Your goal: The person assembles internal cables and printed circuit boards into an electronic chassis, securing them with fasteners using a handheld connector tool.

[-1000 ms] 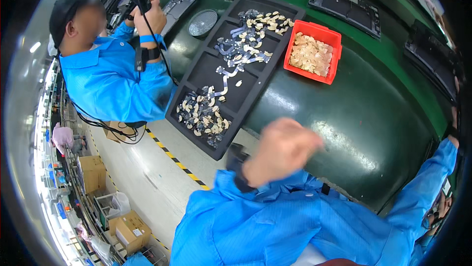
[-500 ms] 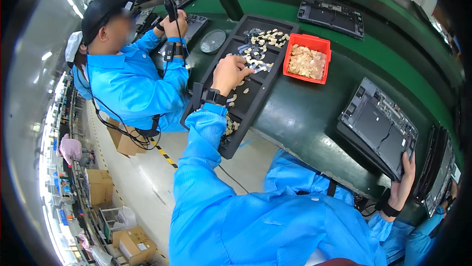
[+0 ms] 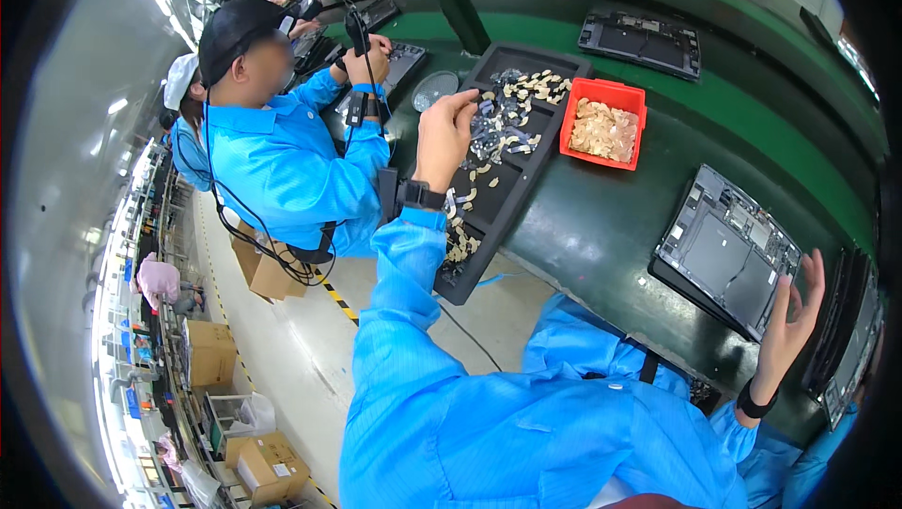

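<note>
At the near right of the glossy, dark green bench (image 3: 583, 227), my right grip (image 3: 791, 330) stands wide open, fingers spread and apparently empty, just beside the short edge of an opened, dark grey, flat rectangular laptop base (image 3: 728, 248). Contact with that edge: cannot tell. The base lies tilted, on top of a black slab; its interior shows smooth matte panels, a strip of circuit board and a thin dark cable.

Further left, my left grip (image 3: 444, 140) is half curled over a long, black plastic tray (image 3: 512, 178) with compartments, thumb and forefinger close together; whether anything is pinched there, cannot tell.

Step in hand, my judgement: handling small parts at the tray, right side unloaded. Any fresh hold on the base would call for closing the right fingers along its rim.

Tray contents: limp, slate-grey ribbon cables (image 3: 484, 136) in a tangle, and stiff-looking, cream-coloured curved chips (image 3: 545, 86), loosely heaped.

Just right of the tray: a red plastic bin (image 3: 611, 93), smooth-walled, holding thin, tan, partly translucent flakes (image 3: 599, 128).

Beyond: a second dark laptop base (image 3: 641, 44), lying flat; at far left, a co-worker in a blue smock (image 3: 272, 171).
</note>
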Demonstrator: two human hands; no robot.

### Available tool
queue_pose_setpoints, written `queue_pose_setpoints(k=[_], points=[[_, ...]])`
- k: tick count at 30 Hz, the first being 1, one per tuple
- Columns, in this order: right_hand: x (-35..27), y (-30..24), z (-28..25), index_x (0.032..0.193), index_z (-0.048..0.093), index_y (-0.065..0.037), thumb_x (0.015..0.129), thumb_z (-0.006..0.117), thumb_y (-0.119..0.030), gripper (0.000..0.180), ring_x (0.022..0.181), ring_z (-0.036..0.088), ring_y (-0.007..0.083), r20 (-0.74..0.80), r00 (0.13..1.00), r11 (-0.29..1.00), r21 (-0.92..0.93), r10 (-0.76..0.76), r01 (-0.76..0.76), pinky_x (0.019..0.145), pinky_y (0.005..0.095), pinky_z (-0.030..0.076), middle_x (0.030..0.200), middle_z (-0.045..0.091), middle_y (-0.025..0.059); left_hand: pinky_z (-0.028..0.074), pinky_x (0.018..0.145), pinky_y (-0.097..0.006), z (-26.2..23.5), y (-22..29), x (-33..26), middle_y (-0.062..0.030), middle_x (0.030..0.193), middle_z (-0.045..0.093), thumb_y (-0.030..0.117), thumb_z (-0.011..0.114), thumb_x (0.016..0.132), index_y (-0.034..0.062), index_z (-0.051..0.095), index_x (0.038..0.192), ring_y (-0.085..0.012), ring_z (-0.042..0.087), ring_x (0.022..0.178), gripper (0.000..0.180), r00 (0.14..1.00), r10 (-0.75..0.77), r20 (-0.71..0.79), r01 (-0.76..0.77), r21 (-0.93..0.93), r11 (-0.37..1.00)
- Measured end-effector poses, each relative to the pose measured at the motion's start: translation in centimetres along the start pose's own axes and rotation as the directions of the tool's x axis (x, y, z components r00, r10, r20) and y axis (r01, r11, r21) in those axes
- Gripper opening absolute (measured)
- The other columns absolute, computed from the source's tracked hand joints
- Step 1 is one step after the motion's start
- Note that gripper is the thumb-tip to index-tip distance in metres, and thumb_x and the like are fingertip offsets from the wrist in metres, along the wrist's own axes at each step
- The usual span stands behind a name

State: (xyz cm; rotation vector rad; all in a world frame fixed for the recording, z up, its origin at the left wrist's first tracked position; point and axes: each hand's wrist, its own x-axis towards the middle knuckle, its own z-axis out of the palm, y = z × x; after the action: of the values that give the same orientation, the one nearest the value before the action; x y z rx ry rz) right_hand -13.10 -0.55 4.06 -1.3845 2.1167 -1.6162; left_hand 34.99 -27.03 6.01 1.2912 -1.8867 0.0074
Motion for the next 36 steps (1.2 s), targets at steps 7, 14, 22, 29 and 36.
queue_pose_setpoints(k=[7,14,22,29,36], points=[[-1.3,-9.4,6.3,0.138,0.06,0.0,0.093,0.071,-0.008,0.047,0.128,0.06,0.0342,0.379,0.862,0.942,0.131,-0.337,0.31,0.108,0.0398,0.044,0.138,0.063,0.0188,0.059,0.077,-0.034,-1.0,18.0,-4.2,-0.0146,0.101,0.077,0.007,0.075,0.091,0.0007,0.077,0.106,-0.027,0.076,0.088,0.016,0.861,0.245,0.445,-0.019,-0.455,0.89],[-2.7,-8.1,7.8,0.116,0.072,0.005,0.099,0.068,-0.005,0.02,0.092,0.075,0.0198,0.583,0.809,0.905,0.38,-0.073,-0.192,0.087,0.0299,0.056,0.097,0.078,0.014,0.06,0.079,-0.032,3.0,22.6,-7.3,-0.0136,0.096,0.077,0.002,0.076,0.089,-0.0006,0.076,0.106,-0.0238,0.077,0.086,0.017,0.905,0.195,0.379,0.153,-0.715,0.682],[-2.7,-6.5,8.5,0.114,0.072,0.007,0.102,0.064,-0.004,0.018,0.094,0.073,0.0163,0.525,0.851,0.845,0.466,-0.025,-0.263,0.087,0.0283,0.055,0.102,0.077,0.0122,0.061,0.082,-0.035,6.4,23.5,-9.4,-0.0179,0.103,0.078,0.005,0.078,0.089,-0.0034,0.078,0.103,-0.0289,0.078,0.093,0.016,0.969,0.164,0.187,0.018,-0.709,0.705],[-2.5,-6.7,7.9,0.117,0.072,0.006,0.1,0.062,-0.001,0.021,0.095,0.073,0.0204,0.521,0.852,0.93,0.337,-0.056,-0.146,0.087,0.0312,0.055,0.102,0.078,0.015,0.06,0.083,-0.039,5.7,23.2,-9.3,-0.0208,0.108,0.076,0.009,0.076,0.091,-0.0047,0.075,0.109,-0.0365,0.075,0.097,0.023,0.932,0.188,0.311,0.063,-0.647,0.76],[-2.2,-7.5,8.0,0.117,0.072,0.004,0.097,0.062,0.002,0.023,0.095,0.075,0.0283,0.544,0.832,0.964,0.263,-0.108,-0.047,0.086,0.034,0.056,0.103,0.077,0.0205,0.06,0.078,-0.037,5.3,23.0,-9.3,-0.0166,0.101,0.077,0.008,0.077,0.086,-0.0026,0.075,0.108,-0.0307,0.075,0.088,0.024,0.908,0.286,0.307,-0.098,-0.507,0.856]])
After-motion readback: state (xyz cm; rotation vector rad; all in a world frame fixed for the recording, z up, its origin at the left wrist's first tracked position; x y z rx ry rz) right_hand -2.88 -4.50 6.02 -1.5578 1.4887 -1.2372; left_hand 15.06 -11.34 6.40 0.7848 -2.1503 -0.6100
